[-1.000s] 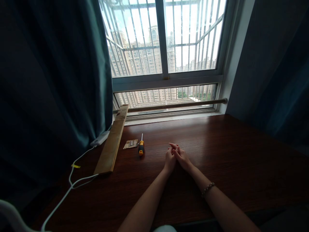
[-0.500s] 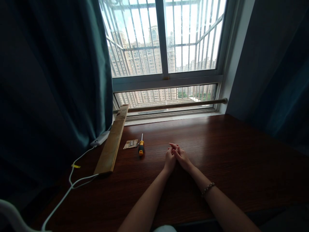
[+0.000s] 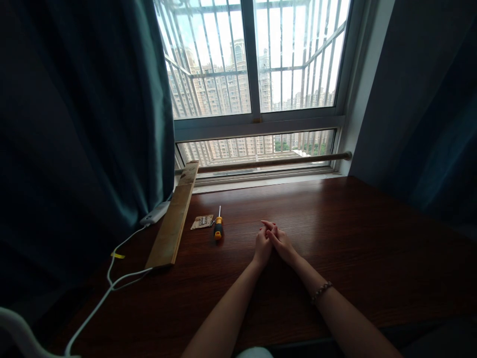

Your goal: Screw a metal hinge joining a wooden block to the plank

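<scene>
Dark reddish wood of the table point(image 3: 354, 238) filled the near view, with a white cable point(image 3: 112, 283) trailing over its left front edge. Both forearms lay on it, a beaded bracelet point(image 3: 321, 291) on the right wrist. The left hand point(image 3: 262, 247) and the right hand point(image 3: 281, 243) met near the middle of the table. Their fingers were loosely extended and laced at the tips, and neither gripped anything.

By my reading no handling was in progress and the hands were at rest. The nearest tool, a screwdriver point(image 3: 218, 226) with a yellow and black handle, lay just beyond and to the left of the left hand, apart from it, with its shaft pointing at the window. Taking it up would call for parting the fingers first, then a short reach forward and left to close on the handle.

Just left of the screwdriver lay a small metal plate point(image 3: 201, 222); I could not tell what kind. Left of that, a long wooden plank point(image 3: 173, 219) ran diagonally from the cable toward the sill, with a white adapter point(image 3: 154, 214) beside it under the teal curtain point(image 3: 74, 124). That crowded the left side. The table to the right was bare, so there was open room there for moving. At the far edge a rod point(image 3: 272, 161) lay along the sill below the barred window point(image 3: 253, 59).
</scene>
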A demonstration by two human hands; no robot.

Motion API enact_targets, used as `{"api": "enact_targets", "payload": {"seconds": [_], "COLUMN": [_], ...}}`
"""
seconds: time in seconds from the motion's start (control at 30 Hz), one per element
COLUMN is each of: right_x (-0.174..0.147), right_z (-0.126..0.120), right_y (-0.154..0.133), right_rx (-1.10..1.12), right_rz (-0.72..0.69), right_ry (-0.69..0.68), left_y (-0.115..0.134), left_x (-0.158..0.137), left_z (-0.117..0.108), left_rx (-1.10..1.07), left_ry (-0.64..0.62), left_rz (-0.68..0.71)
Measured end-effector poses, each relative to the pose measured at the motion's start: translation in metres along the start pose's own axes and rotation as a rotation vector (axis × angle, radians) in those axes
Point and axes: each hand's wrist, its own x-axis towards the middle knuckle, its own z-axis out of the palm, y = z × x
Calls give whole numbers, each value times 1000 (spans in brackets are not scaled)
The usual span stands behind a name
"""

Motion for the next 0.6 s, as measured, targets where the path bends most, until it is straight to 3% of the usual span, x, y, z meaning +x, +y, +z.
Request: {"api": "enact_targets", "payload": {"seconds": [0.6], "right_x": [0], "right_z": [0], "right_y": [-2], "right_rx": [9], "right_rz": [15], "right_ry": [9], "left_y": [-3], "left_x": [0], "left_z": [0], "left_rx": [9], "left_ry": [-1], "left_rz": [3]}}
